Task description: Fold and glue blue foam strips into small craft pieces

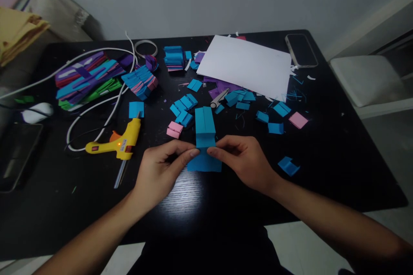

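My left hand (161,169) and my right hand (243,159) meet near the front middle of the black table (338,154). Both pinch a folded blue paper strip (204,131), thumbs and forefingers closed on its lower fold. The strip's upper part lies flat on the table and points away from me. Several small folded blue paper pieces (183,109) and a pink folded piece (174,129) lie just beyond my left hand.
A yellow glue gun (121,142) with a white cable (97,107) lies left of my hands. Stacks of coloured paper strips (87,79) sit far left. A white sheet (248,66), a phone (300,50), a cutter (219,98) and paper scraps lie farther back. A white chair (368,78) stands right.
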A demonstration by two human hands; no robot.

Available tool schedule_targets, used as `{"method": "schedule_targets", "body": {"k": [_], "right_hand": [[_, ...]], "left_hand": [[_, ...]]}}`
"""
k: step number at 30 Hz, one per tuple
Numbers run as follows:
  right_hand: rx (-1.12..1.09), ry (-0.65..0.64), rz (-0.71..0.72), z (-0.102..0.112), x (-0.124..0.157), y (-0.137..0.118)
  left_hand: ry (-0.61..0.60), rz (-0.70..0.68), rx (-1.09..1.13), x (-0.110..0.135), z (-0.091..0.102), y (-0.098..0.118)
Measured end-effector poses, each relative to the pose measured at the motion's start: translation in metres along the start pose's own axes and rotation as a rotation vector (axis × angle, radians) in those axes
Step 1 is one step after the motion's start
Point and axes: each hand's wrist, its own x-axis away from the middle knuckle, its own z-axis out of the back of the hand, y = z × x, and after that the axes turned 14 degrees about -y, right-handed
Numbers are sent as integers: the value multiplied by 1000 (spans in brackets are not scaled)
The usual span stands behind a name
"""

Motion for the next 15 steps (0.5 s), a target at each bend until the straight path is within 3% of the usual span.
{"method": "schedule_targets", "body": {"k": [15], "right_hand": [[-41,-21,-41,3,-3,4]], "left_hand": [[-61,74,150,-4,3,1]]}}
